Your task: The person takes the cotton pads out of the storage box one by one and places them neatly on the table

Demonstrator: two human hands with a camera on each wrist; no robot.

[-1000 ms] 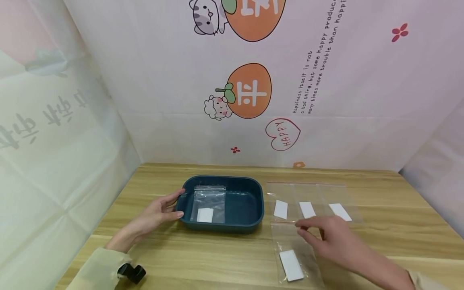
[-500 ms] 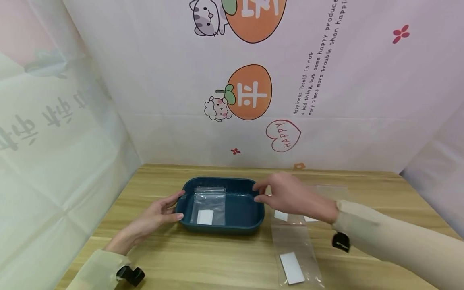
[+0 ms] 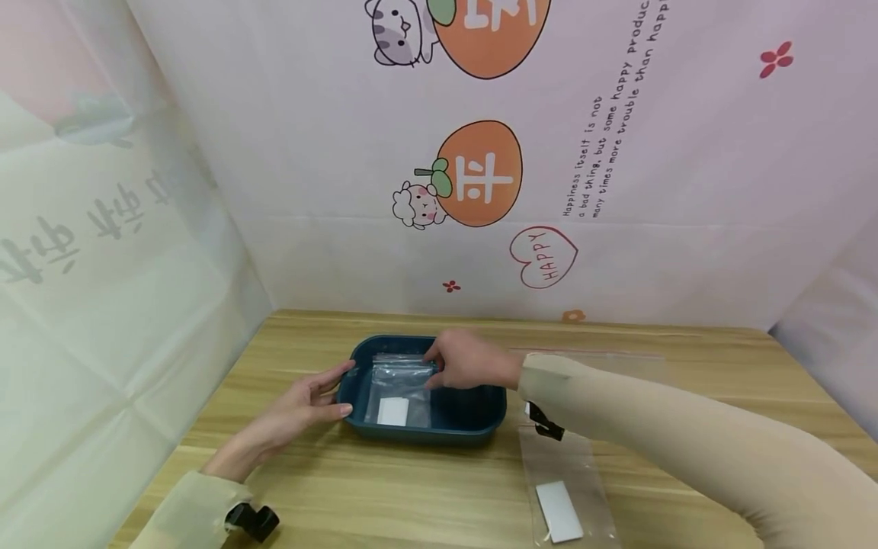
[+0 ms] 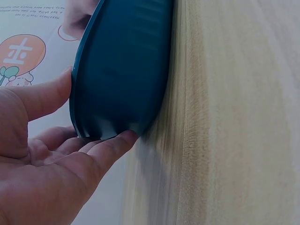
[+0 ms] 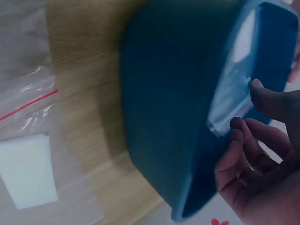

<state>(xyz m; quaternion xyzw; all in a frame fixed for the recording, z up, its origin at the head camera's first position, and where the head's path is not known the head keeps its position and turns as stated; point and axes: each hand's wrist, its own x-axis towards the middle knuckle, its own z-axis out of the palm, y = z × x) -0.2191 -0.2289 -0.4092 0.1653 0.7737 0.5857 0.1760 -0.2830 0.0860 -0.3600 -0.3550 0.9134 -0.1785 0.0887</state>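
A dark blue plastic tub (image 3: pixel 425 435) stands on the wooden table, with clear zip bags (image 3: pixel 403 379) lying in its left half. White cards (image 3: pixel 392 412) show through the bags' lower part. My left hand (image 3: pixel 309 400) holds the tub's left end, thumb at the near corner and fingers at the far one; the left wrist view has the thumb (image 4: pixel 58 91) against the rim. Reaching into the tub, my right hand (image 3: pixel 473 362) has its fingertips at the bags' upper right edge. In the right wrist view its thumb (image 5: pixel 267 98) and forefinger stand apart beside the clear plastic.
Right of the tub lies a clear bag (image 3: pixel 593 465) with a white card (image 3: pixel 559 511) inside. Behind it are more clear bags (image 3: pixel 645 366), largely hidden by the right sleeve (image 3: pixel 652 427). A printed cloth (image 3: pixel 329 252) hangs behind the table.
My right hand has moved left from the clear bags on the table, over the tub's right rim, to the bags inside. The left hand has stayed on the tub's end.
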